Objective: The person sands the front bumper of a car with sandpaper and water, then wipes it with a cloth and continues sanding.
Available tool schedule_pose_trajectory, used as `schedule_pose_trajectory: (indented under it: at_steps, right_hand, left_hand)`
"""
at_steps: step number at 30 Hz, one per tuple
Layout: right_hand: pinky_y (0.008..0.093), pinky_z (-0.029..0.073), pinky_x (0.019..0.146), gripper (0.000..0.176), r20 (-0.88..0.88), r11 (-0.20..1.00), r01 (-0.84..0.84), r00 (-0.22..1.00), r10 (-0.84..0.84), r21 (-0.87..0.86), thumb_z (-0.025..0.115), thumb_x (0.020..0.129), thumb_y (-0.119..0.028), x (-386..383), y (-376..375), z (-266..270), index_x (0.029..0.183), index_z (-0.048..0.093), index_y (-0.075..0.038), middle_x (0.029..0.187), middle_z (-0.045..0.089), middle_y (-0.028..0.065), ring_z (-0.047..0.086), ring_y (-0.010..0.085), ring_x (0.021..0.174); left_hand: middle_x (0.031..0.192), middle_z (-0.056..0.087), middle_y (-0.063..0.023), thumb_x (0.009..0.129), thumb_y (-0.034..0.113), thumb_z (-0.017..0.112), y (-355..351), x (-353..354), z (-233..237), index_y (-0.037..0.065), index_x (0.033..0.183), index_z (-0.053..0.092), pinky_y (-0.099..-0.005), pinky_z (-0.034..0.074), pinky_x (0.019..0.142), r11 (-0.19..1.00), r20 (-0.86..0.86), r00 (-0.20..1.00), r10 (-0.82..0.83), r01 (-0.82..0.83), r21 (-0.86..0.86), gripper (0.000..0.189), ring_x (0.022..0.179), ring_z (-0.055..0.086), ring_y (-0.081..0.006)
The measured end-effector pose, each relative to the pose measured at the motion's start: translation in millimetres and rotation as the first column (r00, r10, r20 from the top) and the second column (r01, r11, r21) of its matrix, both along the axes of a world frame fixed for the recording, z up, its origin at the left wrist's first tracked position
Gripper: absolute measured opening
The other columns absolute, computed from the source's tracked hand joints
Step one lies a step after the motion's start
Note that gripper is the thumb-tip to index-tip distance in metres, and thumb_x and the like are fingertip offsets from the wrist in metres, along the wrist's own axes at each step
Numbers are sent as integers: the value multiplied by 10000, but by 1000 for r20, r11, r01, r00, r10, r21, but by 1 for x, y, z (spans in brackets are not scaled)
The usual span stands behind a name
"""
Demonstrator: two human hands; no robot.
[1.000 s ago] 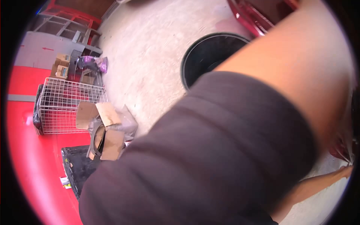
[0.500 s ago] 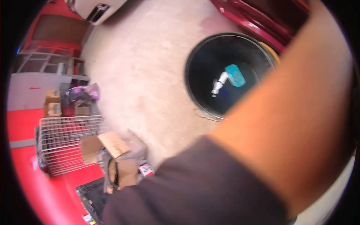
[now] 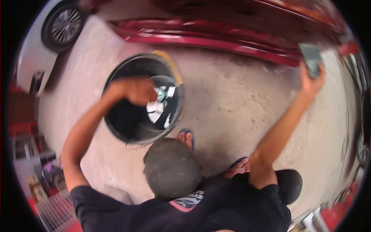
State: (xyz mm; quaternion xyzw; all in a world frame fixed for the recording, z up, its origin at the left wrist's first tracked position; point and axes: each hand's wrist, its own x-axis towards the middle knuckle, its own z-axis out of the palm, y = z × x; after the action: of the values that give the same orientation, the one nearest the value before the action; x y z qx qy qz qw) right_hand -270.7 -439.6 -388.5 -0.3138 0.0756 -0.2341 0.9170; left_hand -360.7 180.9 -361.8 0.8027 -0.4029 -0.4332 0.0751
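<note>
My left hand (image 3: 141,91) is over a round black tub (image 3: 125,127), smeared by motion, so its fingers cannot be made out. Just beside its fingertips, inside the tub, lie white pieces (image 3: 155,111) and a small teal thing (image 3: 161,94). Far to the right, my right hand (image 3: 312,82) grips a grey-green block (image 3: 311,60) and holds it up near the red car panel. Its fingers are wrapped round the lower end of the block.
A red car sill (image 3: 216,44) runs across the top. At upper left is a light car's wheel (image 3: 65,25). Something yellow (image 3: 170,65) sits behind the tub rim. My knees and sandalled feet (image 3: 186,138) are below. A wire rack (image 3: 58,210) stands at lower left.
The view has swung, so the tub now appears further left and the red sill spans the top. An arm that blocked the right side has cleared; both hands now show.
</note>
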Motion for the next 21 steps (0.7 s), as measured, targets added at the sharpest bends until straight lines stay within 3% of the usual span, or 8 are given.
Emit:
schedule_pose_trajectory:
  at_steps: [1,3,4,5,6,12,17,21]
  right_hand:
    - [573,485,1106,543,20,967,-121,993,120,222,738,886,-94,-9,23,12,1360,512,47,1346,573,260,565,412,1269]
    - [660,433,1165,560,214,909,-269,955,207,320,656,859,-40,-12,71,14,1388,492,48,1417,548,284,531,484,1321]
    - [706,417,1167,573,290,865,-339,927,239,370,625,861,-37,-12,93,18,1408,479,52,1421,545,296,526,511,1334]
    - [747,416,1143,543,359,831,-435,880,311,347,576,896,-58,-10,109,19,1417,477,58,1398,567,297,537,525,1322]
    - [780,408,1130,473,306,852,-372,914,267,368,559,917,-79,-17,130,30,1367,512,59,1346,605,279,561,507,1302]
    - [732,577,960,298,254,907,-397,900,354,141,559,999,-137,-28,153,13,1274,533,-23,1321,622,194,654,383,1188]
    - [463,667,895,323,174,934,-336,934,314,120,627,1028,-183,-42,145,6,1328,594,-67,1233,692,100,698,234,1142]
    - [465,674,885,293,236,953,-277,941,244,119,680,1029,-173,-41,156,10,1296,624,-67,1200,705,72,714,221,1099]
  left_hand:
    - [1111,751,-178,939,328,551,8,-20,-53,89,1133,734,-489,545,942,978,-123,992,38,-12,208,358,1102,706,-370]
    - [1377,680,-200,1017,530,545,75,-40,-199,76,1407,630,-504,503,1078,972,-109,994,-26,51,229,605,1288,641,-372]
    - [1419,656,-225,978,699,550,37,-36,-164,58,1462,596,-493,487,1117,900,-59,996,68,-36,434,805,1321,626,-369]
    - [1387,672,-242,923,815,527,24,-19,-178,51,1398,661,-512,502,1096,726,-142,989,32,75,684,909,1292,644,-392]
    - [1379,673,-240,921,791,535,21,-15,-192,47,1399,657,-507,506,1079,654,-170,985,33,107,749,893,1272,647,-389]
    - [1337,678,-232,910,650,584,15,-24,-226,23,1410,632,-482,530,978,600,-173,975,136,58,798,804,1153,666,-369]
    - [1301,683,-226,901,533,625,12,-30,-228,2,1419,612,-461,551,894,598,-169,969,182,27,801,742,1053,682,-352]
    - [1272,686,-220,893,439,658,13,-40,-221,-14,1426,595,-445,567,827,602,-169,956,238,-8,799,702,974,695,-338]
